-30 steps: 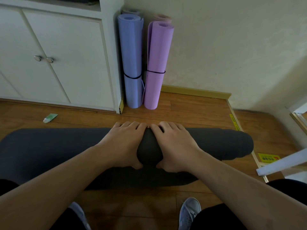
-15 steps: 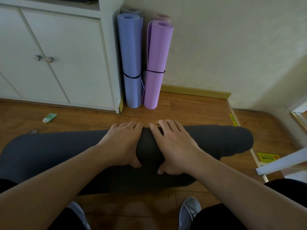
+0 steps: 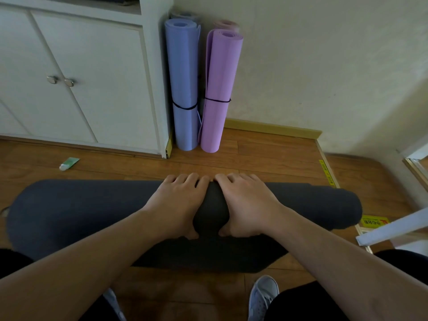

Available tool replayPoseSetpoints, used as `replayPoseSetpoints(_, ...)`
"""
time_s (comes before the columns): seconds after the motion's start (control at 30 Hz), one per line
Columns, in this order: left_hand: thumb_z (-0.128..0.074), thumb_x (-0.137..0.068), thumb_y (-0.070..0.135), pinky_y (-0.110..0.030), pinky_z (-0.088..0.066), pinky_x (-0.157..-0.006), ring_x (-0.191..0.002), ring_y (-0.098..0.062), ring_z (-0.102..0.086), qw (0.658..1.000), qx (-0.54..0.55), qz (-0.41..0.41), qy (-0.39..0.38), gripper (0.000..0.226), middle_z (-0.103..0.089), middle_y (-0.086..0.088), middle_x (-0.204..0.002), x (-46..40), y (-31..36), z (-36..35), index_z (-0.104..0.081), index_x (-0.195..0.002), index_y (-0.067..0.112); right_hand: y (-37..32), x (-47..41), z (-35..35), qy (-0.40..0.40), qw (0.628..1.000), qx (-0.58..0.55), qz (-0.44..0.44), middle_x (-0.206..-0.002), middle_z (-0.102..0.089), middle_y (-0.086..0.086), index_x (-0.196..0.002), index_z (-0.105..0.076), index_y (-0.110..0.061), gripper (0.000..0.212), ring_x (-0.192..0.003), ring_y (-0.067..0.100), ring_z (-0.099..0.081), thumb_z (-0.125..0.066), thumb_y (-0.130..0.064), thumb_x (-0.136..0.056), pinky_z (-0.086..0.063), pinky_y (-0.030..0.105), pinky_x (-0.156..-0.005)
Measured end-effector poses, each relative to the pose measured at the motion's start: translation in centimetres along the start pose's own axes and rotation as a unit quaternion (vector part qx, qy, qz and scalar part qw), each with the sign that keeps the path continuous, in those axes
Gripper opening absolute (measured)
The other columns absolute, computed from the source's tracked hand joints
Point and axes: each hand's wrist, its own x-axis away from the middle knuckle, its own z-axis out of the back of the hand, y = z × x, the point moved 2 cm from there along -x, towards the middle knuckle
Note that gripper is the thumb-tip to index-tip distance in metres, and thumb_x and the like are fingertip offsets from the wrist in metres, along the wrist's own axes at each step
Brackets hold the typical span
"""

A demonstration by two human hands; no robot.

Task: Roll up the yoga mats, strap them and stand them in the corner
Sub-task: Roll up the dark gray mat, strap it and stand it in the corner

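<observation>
Dark mat rolled, lying crosswise on floor; left hand and right hand curled over its middle. Blue roll, purple roll upright in corner; green tube near cabinet.

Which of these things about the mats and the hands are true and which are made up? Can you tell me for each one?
1. Both hands grip the dark mat. True: the left hand and right hand sit side by side at its middle, fingers over the top and thumbs underneath.
2. The dark mat stands in the corner. False: it lies across the wooden floor.
3. The blue mat and the purple mat each have a thin black band around them. True.
4. The purple mat lies flat. False: it stands upright by the wall.
5. A red ball lies by the cupboard. False: a small green tube lies there.
</observation>
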Motion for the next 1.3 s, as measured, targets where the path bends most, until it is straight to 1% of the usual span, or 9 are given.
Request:
replayPoseSetpoints(0.17,-0.089,-0.059,0.069,-0.043,-0.035,-0.119,-0.137,-0.015,-0.044,0.998,0.064,0.002,-0.012,0.119,-0.044,0.011,-0.15,-0.2,-1.2,0.7,-0.028,-0.154,0.033,-1.2,0.6,-0.6,0.031,0.998,0.062,0.012,-0.16,-0.026,0.01,-0.162,-0.005,-0.021,0.142,-0.149,0.033,-0.026,-0.092,-0.068,-0.06,-0.022,0.051,-0.128)
replayPoseSetpoints(0.37,-0.084,-0.06,0.075,-0.043,-0.035,-0.119,-0.138,-0.014,-0.043,0.996,0.086,0.006,-0.007,0.119,-0.043,0.012,-0.152,0.1,-1.1,1.3,-0.025,-0.155,0.035,-0.3,0.2,-0.5,0.045,0.998,0.032,0.02,-0.151,-0.042,0.004,-0.155,-0.025,-0.023,0.121,-0.139,0.027,-0.042,-0.091,-0.065,-0.062,-0.035,0.047,-0.119)
replayPoseSetpoints(0.53,-0.084,-0.055,0.081,-0.049,-0.025,-0.126,-0.151,-0.023,-0.027,1.0,0.012,-0.003,-0.027,0.147,-0.022,0.003,-0.165,0.7,0.2,0.1,0.001,-0.163,0.026,0.0,0.0,-0.1,0.0,1.0,0.008,0.0,-0.133,-0.055,-0.005,-0.146,-0.037,-0.029,0.111,-0.122,0.02,-0.054,-0.089,-0.071,-0.057,-0.043,0.045,-0.109)
replayPoseSetpoints(0.63,-0.089,-0.058,0.071,-0.048,-0.031,-0.124,-0.147,-0.022,-0.035,1.0,0.019,-0.002,-0.024,0.137,-0.032,0.004,-0.161,0.3,0.8,-0.7,-0.01,-0.16,0.026,-0.4,0.2,-0.6,-0.035,0.999,-0.02,-0.014,-0.13,-0.057,-0.007,-0.143,-0.039,-0.03,0.108,-0.118,0.019,-0.057,-0.09,-0.071,-0.057,-0.046,0.043,-0.104)
replayPoseSetpoints(0.73,-0.091,-0.058,0.066,-0.046,-0.035,-0.121,-0.143,-0.02,-0.041,0.999,0.021,-0.008,-0.024,0.126,-0.04,0.004,-0.155,0.1,0.5,-0.5,-0.022,-0.155,0.025,-0.6,0.4,-0.6,-0.026,0.999,-0.015,-0.015,-0.143,-0.051,0.0,-0.153,-0.029,-0.025,0.118,-0.13,0.024,-0.051,-0.089,-0.07,-0.062,-0.041,0.045,-0.114)
replayPoseSetpoints(0.83,-0.091,-0.056,0.067,-0.045,-0.039,-0.118,-0.137,-0.019,-0.047,0.999,0.044,-0.001,-0.024,0.12,-0.047,0.006,-0.149,-0.1,-0.3,0.3,-0.03,-0.149,0.025,-1.1,1.1,-0.2,0.012,0.999,0.035,-0.004,-0.16,-0.026,0.01,-0.162,-0.003,-0.021,0.14,-0.149,0.033,-0.027,-0.089,-0.07,-0.063,-0.021,0.05,-0.127)
replayPoseSetpoints(0.9,-0.09,-0.054,0.071,-0.045,-0.042,-0.114,-0.13,-0.018,-0.05,0.997,0.062,0.011,-0.034,0.116,-0.05,0.007,-0.142,-0.3,-0.8,1.0,-0.033,-0.145,0.027,-1.4,1.4,-0.5,0.022,0.998,0.063,0.003,-0.164,-0.019,0.012,-0.162,0.003,-0.021,0.148,-0.152,0.037,-0.02,-0.091,-0.071,-0.059,-0.015,0.054,-0.129)
replayPoseSetpoints(1.1,-0.086,-0.053,0.077,-0.045,-0.046,-0.109,-0.122,-0.016,-0.053,0.995,0.076,0.032,-0.053,0.114,-0.052,0.009,-0.135,0.0,-1.0,1.5,-0.033,-0.142,0.029,-0.9,0.6,-1.2,0.067,0.995,0.061,0.029,-0.146,-0.045,0.008,-0.151,-0.028,-0.018,0.121,-0.133,0.031,-0.045,-0.09,-0.065,-0.059,-0.037,0.049,-0.117)
replayPoseSetpoints(1.3,-0.084,-0.052,0.082,-0.052,-0.029,-0.124,-0.15,-0.027,-0.028,1.0,0.005,0.014,-0.023,0.149,-0.022,-0.001,-0.163,0.8,0.0,0.6,0.003,-0.159,0.025,0.0,0.0,-0.2,0.024,0.999,0.038,0.014,-0.138,-0.052,0.001,-0.148,-0.038,-0.024,0.113,-0.127,0.024,-0.051,-0.089,-0.068,-0.058,-0.043,0.047,-0.112)
